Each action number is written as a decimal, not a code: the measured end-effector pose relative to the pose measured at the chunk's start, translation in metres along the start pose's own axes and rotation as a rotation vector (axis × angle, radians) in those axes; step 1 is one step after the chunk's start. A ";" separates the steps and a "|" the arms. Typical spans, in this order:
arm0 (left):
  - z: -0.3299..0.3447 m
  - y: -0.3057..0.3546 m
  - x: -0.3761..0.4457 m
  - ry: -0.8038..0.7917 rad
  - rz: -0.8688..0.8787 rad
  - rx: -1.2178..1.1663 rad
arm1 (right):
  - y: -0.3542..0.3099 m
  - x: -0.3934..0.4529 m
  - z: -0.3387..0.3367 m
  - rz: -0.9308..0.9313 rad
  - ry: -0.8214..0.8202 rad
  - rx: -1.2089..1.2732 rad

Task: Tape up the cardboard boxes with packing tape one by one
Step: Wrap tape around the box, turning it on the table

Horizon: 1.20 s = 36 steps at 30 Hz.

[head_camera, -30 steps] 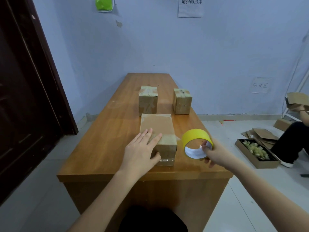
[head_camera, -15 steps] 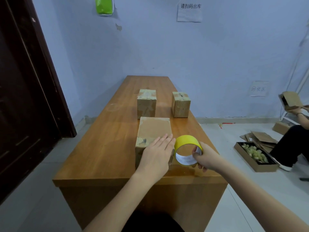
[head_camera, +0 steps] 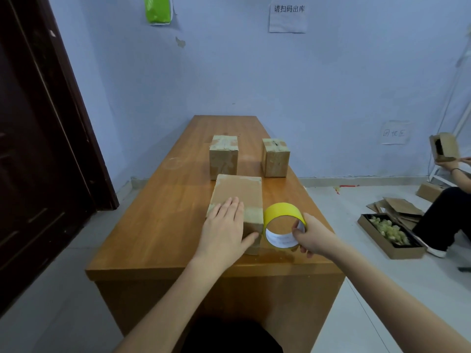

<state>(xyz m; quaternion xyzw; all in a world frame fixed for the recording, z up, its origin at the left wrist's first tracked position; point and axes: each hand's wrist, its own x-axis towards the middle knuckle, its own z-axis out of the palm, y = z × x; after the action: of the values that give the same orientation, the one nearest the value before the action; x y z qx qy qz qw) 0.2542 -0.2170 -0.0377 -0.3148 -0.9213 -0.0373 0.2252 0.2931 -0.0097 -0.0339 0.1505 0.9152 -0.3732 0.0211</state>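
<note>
A flat cardboard box lies near the front of the wooden table. My left hand presses flat on the box's near end, fingers straight, thumb against its front face. Right beside the box stands a yellow roll of packing tape, on edge. My right hand grips the roll's right rim, thumb inside the ring. Two smaller taped boxes stand upright farther back: one on the left, one on the right.
A dark door is at the left. On the floor to the right sit a tray of scraps and flattened cardboard. A seated person at the right edge holds a small box.
My left hand slid along the box's near end, to the right and back toward the left. The tape roll moved in against the box's right side. The person at the right raised a box.
</note>
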 end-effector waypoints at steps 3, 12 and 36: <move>0.002 0.011 0.010 -0.018 0.187 -0.026 | 0.002 -0.001 0.002 0.006 0.009 0.005; -0.007 0.006 0.011 0.121 0.150 -0.224 | 0.022 -0.008 0.016 -0.261 0.204 0.445; -0.009 -0.051 -0.046 0.306 -0.339 -0.667 | -0.107 -0.007 0.001 -0.299 -0.157 0.268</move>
<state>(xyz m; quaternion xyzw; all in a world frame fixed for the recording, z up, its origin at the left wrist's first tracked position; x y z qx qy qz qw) 0.2593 -0.2853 -0.0457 -0.2051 -0.8534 -0.4173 0.2357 0.2689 -0.0846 0.0390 -0.0148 0.8650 -0.5014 0.0165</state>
